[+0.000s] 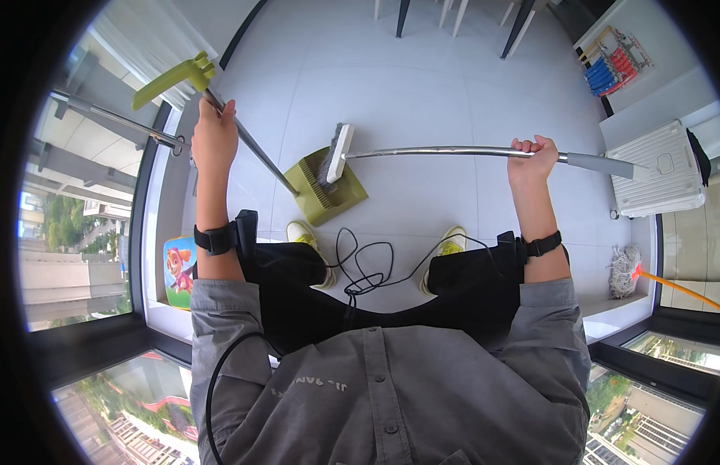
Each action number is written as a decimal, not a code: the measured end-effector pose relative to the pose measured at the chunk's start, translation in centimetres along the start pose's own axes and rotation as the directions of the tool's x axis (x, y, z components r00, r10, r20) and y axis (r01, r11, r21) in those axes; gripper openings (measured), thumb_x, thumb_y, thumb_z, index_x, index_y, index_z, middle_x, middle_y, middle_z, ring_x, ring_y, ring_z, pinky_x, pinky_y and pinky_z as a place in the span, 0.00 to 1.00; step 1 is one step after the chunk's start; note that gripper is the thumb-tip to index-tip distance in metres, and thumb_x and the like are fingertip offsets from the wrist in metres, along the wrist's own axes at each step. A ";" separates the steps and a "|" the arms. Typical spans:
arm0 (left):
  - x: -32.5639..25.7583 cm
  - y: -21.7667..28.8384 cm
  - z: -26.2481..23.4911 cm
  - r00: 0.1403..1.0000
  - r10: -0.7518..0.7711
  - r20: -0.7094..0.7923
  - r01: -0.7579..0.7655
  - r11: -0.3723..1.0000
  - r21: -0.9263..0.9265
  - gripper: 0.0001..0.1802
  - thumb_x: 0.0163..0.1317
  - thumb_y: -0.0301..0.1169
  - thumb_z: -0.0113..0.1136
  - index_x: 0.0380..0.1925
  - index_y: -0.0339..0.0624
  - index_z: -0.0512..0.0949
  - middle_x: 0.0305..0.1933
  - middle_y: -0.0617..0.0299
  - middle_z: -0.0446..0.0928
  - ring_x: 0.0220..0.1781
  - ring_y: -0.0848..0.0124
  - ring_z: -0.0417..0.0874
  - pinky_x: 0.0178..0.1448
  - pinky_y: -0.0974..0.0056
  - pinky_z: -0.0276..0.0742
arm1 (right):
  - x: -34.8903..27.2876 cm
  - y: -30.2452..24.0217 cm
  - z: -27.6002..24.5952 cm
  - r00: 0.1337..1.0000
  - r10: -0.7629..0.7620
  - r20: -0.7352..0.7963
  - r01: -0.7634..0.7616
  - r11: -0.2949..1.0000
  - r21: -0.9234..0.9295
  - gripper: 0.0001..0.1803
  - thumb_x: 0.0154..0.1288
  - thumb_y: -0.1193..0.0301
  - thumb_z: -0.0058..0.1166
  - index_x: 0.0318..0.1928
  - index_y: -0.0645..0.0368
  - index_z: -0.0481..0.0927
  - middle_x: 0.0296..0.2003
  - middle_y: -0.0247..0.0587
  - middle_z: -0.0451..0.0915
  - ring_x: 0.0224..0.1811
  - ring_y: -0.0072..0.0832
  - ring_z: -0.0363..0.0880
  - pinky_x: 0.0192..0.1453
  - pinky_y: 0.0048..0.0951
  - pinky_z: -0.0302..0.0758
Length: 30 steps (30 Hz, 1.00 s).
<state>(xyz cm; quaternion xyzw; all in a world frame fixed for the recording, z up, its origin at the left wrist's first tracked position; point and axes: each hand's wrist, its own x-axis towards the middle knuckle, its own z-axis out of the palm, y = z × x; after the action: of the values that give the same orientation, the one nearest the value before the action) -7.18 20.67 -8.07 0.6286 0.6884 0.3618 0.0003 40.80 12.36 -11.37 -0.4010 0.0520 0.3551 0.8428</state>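
My left hand (214, 138) is closed round the metal pole of a long-handled dustpan, just under its green grip. The green dustpan (346, 195) rests on the floor in front of my feet, its toothed comb edge toward the pole. Gripped in my right hand (533, 159) is the silver pole of a broom (433, 151), near its grey handle end. The white broom head (340, 153) lies over the dustpan, and its dark bristles reach into the pan. Whether there is dirt in the pan, I cannot tell.
A white suitcase (656, 172) stands at the right by the wall. Below it a string mop (625, 271) with an orange handle leans. Black cable (367, 267) loops between my shoes. Table and chair legs (403, 18) show at the far edge, windows at the left.
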 end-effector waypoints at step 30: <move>-0.4 1.1 -0.3 0.999 0.007 -0.054 -0.003 0.998 0.069 0.20 0.61 0.49 0.58 0.40 0.43 0.73 0.27 0.55 0.82 0.34 0.50 0.83 0.39 0.53 0.75 | -4.9 2.4 0.8 0.535 0.228 0.814 0.741 0.337 -0.581 0.09 0.63 0.74 0.51 0.34 0.63 0.84 0.41 0.39 0.85 0.32 0.18 0.74 0.37 0.19 0.70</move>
<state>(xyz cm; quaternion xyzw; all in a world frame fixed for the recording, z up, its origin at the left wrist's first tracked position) -6.27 20.06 -7.46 0.6199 0.6988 0.3546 -0.0407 35.47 11.23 -10.55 -0.5860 -0.6073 0.2929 0.4495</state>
